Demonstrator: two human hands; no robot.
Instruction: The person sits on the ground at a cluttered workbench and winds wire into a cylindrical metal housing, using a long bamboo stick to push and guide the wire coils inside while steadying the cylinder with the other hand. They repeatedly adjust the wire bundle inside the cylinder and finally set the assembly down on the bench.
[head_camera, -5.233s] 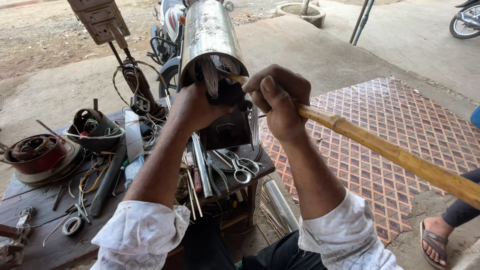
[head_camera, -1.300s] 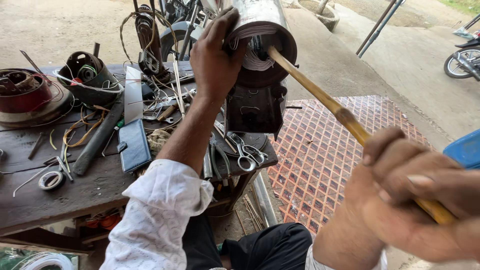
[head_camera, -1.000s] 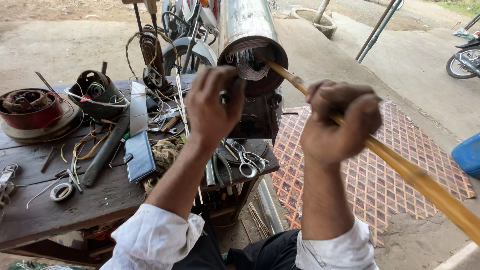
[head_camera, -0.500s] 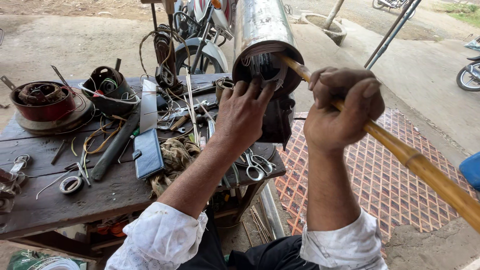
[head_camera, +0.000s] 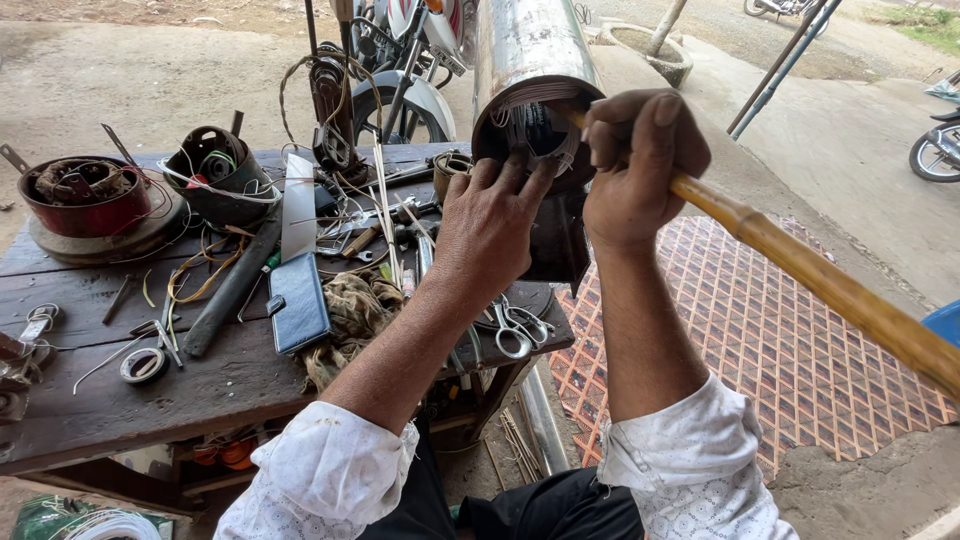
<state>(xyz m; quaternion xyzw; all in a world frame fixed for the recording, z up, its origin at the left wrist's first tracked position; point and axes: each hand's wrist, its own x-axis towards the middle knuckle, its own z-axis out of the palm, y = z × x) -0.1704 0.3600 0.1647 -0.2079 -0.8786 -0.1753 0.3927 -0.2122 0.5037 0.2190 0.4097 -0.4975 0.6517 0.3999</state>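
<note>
Two hands are seen at the open mouth of a metal cylinder (head_camera: 530, 50), which is mounted above the right end of the wooden desk (head_camera: 200, 380). Compared with the picture half a second before, the left hand (head_camera: 490, 225) is found slightly lower, its fingertips now laid on the lower rim of the cylinder at about 7 o'clock, while the right hand (head_camera: 635, 165) is set closer to the mouth, at about 3 o'clock of the opening. The bamboo stick (head_camera: 820, 285) is pushed further in than before.

The grip of the right hand is pressed together round the stick in a full fist. The grip of the left hand is spread, with the fingers extended against the rim and nothing pinched.

The stick's long axis is run diagonally: its near end is pointed toward 4 o'clock, out past the picture's right edge, and its far end toward 10 o'clock, into the cylinder, where wire windings (head_camera: 530, 120) are visible. The cylinder's own axis is pointed away toward 12 o'clock.

Scissors (head_camera: 515, 330) are laid on the desk just below the left wrist, and a dark phone (head_camera: 298, 300) is laid near 9 o'clock of them.
</note>
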